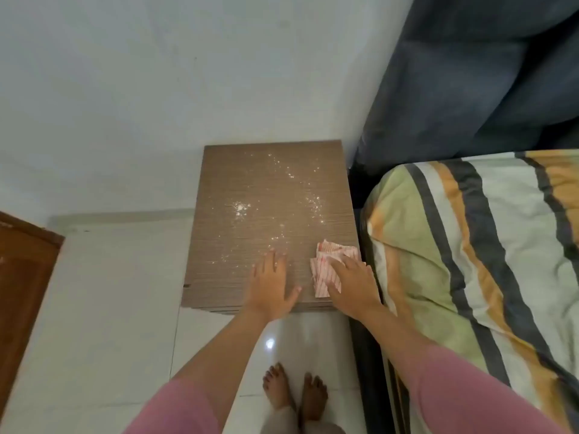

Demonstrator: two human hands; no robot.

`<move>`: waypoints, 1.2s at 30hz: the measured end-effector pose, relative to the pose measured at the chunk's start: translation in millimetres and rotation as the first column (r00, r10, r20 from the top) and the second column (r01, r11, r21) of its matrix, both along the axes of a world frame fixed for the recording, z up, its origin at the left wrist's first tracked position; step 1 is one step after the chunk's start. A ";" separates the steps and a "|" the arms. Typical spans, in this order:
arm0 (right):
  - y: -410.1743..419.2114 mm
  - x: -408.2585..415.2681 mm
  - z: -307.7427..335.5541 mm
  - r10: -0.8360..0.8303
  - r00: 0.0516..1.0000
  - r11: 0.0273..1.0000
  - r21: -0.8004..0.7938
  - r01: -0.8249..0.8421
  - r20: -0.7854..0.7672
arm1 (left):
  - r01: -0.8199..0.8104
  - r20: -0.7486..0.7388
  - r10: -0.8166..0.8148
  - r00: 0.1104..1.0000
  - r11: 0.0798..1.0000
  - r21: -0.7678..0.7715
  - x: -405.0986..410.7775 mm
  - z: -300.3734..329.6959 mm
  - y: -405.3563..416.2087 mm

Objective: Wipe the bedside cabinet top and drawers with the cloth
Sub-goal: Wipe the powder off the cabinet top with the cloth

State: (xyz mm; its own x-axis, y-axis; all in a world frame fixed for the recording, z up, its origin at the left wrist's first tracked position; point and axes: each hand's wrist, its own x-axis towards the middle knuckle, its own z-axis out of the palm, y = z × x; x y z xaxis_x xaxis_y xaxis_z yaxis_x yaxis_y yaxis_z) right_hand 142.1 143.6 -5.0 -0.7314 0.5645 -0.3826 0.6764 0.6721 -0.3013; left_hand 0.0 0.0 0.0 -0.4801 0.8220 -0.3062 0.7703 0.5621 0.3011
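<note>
Cloth [329, 270], pink-striped, crumpled at near-right corner of cabinet top [219, 245], pinned under right hand [352, 285], fingers flat on it, no curl. Left hand [272, 286] flat, fingers spread, just beside cloth near front edge. White specks [241, 208] across middle and back of top; bed [470, 245] tight along right edge, wall [156, 89] behind, tile floor [109, 292] open to left and front.

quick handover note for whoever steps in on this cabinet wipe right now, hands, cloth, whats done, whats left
Left hand: open, flat on the near part of the cabinet top, holding nothing.
Right hand: pressing the cloth flat at the near right corner, beside the bed.
Done: little that shows; white powder is spread across the middle and far part of the top.
Left: wipe the whole top, then the drawers, which are out of view from here.
</note>
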 end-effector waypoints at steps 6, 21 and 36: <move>8.7 -11.3 -64.7 0.013 0.999 0.998 0.055 -0.016 0.047 | 0.058 -0.058 -0.061 0.996 0.997 -0.060 -13.8 -72.1 6.6; 14.0 -13.3 -125.0 -0.030 0.989 0.979 0.195 0.059 -0.145 | 0.121 -0.138 -0.119 0.983 0.993 0.010 -20.7 -135.3 3.5; 104.0 -98.9 -85.8 -0.236 0.840 0.969 -0.051 0.242 -0.488 | 0.088 -0.137 -0.091 0.986 0.996 -0.032 -91.1 -104.3 79.3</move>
